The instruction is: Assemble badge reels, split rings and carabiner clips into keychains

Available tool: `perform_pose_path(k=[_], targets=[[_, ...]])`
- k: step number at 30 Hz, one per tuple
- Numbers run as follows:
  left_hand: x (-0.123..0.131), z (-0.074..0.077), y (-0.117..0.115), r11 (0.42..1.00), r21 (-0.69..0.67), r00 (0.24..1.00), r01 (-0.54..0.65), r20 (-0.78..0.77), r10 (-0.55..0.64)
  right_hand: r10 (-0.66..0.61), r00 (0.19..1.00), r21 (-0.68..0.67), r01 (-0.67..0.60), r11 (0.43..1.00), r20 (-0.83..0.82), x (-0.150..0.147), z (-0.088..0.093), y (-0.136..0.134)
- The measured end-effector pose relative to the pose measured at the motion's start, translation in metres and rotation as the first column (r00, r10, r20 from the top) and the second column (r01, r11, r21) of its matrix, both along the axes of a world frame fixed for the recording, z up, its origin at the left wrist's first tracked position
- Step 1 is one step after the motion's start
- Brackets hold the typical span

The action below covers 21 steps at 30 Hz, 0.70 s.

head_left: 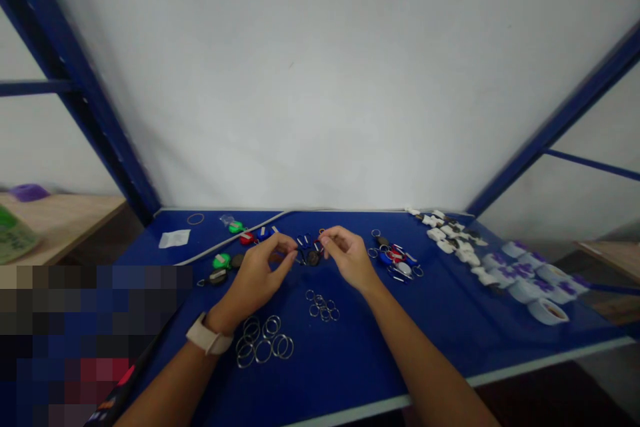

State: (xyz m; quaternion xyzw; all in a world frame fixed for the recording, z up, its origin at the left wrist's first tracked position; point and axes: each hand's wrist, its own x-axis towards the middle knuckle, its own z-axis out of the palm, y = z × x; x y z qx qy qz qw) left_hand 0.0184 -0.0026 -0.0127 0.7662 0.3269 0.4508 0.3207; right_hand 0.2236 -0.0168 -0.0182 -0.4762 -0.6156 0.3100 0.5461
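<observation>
My left hand (265, 273) is closed in a pinch at the middle of the blue table, with something small and dark at its fingertips. Facing it, my right hand (349, 257) pinches a small item too fine to identify. Between the hands lie blue carabiner clips (303, 241) and a dark round piece (313, 258). Small metal rings (325, 308) sit in a cluster nearer to me, with larger metal rings (263, 349) to their left. Green badge reels (221, 261) and a red one (247, 238) lie left of my left hand; a pile of reels and clips (397, 259) is at right.
White cable (235, 238) crosses the table's left part near a white packet (175, 238). White connector-like pieces (453, 238) and white-purple rolls (547, 310) occupy the right side. Blue frame posts (107, 103) flank the pale wall behind.
</observation>
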Motion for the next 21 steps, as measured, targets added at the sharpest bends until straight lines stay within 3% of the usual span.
perform_pose_path(k=[4, 9, 13, 17, 21], targets=[[0.001, -0.001, 0.001, 0.989, -0.137, 0.983, 0.056, 0.183, -0.03, 0.081, 0.969, 0.017, -0.087, 0.996, 0.235, -0.005, 0.003, -0.007], [0.001, 0.004, -0.001, 0.979, -0.182, 0.966, 0.092, 0.253, -0.044, 0.3, 0.906, -0.072, -0.292, 0.954, 0.298, -0.016, 0.006, -0.016], [0.002, 0.007, -0.002, 0.975, -0.194, 0.957, 0.111, 0.286, -0.053, 0.286, 0.892, -0.054, -0.286, 0.957, 0.349, -0.019, 0.004, -0.016], [0.003, 0.007, -0.001, 0.974, -0.209, 0.948, 0.091, 0.317, -0.02, 0.294, 0.918, -0.086, -0.281, 0.956, 0.266, -0.013, 0.005, -0.013], [0.004, 0.001, 0.0, 0.973, -0.223, 0.97, 0.066, 0.245, -0.01, 0.308, 0.909, -0.154, -0.275, 0.949, 0.282, -0.001, 0.012, -0.012]])
